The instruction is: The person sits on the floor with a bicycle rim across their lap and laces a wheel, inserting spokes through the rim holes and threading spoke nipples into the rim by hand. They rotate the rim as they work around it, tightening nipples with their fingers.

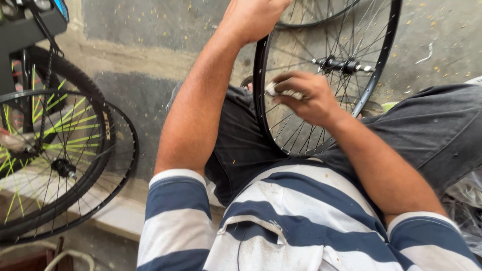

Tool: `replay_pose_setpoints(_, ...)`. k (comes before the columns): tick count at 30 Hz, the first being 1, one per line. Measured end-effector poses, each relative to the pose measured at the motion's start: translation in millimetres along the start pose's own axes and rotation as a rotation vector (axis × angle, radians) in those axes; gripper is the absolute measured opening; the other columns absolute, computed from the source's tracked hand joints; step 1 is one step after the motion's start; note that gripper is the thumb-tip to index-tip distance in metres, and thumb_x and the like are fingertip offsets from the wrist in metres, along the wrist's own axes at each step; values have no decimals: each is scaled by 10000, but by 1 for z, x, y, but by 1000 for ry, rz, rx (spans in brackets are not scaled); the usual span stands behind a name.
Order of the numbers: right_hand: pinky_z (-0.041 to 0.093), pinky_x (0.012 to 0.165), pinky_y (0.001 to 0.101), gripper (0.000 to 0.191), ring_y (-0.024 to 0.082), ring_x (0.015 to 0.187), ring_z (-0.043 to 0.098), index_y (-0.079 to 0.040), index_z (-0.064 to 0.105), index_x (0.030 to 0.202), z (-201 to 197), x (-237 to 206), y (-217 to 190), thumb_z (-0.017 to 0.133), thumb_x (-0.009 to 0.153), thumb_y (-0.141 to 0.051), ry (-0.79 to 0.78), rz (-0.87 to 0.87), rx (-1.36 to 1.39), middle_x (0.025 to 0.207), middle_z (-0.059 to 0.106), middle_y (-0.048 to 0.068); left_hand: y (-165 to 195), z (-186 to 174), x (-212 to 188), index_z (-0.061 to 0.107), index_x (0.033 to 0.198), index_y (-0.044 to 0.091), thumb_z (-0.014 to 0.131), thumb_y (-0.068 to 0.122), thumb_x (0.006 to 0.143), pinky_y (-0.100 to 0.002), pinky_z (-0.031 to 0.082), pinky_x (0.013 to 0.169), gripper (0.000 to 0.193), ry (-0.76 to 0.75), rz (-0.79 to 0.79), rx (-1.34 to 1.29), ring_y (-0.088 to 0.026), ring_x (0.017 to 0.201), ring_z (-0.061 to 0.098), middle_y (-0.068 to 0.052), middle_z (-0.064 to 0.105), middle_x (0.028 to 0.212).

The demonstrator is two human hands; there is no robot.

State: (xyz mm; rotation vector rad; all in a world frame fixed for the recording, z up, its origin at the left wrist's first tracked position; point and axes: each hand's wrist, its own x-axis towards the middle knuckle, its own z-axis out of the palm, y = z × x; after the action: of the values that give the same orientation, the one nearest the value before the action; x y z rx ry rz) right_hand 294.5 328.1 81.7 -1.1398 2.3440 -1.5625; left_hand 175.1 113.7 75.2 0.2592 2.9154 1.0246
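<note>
A bare black bicycle wheel [374, 75] is standing upright between the person's knees, so it cannot roll. The left hand [251, 17] is gripping its top, steadying it. The right hand [306, 98] is pinching a small pale rag [273, 90] against the rim.

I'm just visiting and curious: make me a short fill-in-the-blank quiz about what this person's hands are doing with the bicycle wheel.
1. The right hand presses a small pale ____ against the black rim.
2. The left hand steadies the bare wheel at its ____.
3. The wheel stands between the person's ____.
4. The tyred wheel at the left has bright ____ spokes.

Missing words: cloth; top; knees; green
</note>
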Motion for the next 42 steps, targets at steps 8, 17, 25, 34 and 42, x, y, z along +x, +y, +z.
replay_pose_setpoints(8,575,822,336,245,242,938,763,-49,741,1175,8,2,21,762,951,-148,-77,177,198,1048,778,122,18,-15,-5,613,1248,48,666,408,942,-499,509,896,476,44,-5,-81,-441,1078,654,-225,722,1114)
replay_pose_setpoints(17,523,786,404,287,290,840,657,-68,613,951,20,1,13,829,771,-129,228,-248,-445,956,654,74,37,-16,-1,592,1287,25,697,412,928,-522,500,874,539,38,9,-97,-480,1052,636,-273,697,1084)
replay_pose_setpoints(25,527,726,421,303,304,809,670,-57,642,954,-11,5,-26,821,776,-224,161,-178,-402,901,660,78,94,-54,-14,627,1300,39,719,433,883,-385,535,723,581,-28,-176,-160,-254,773,677,-152,705,842)
replay_pose_setpoints(34,563,745,376,279,305,872,723,-49,673,993,-85,-36,-49,839,776,-109,464,-82,-208,1009,701,117,137,7,-133,397,1566,68,819,280,846,-414,470,1103,861,-123,269,-776,-235,1338,545,-157,531,1450)
replay_pose_setpoints(42,577,856,333,248,220,997,713,11,652,1151,-136,-83,-34,709,911,32,430,-47,121,1075,695,118,201,41,-146,252,1631,63,722,99,819,-400,310,1250,940,-208,272,-928,-241,1518,387,-136,409,1590)
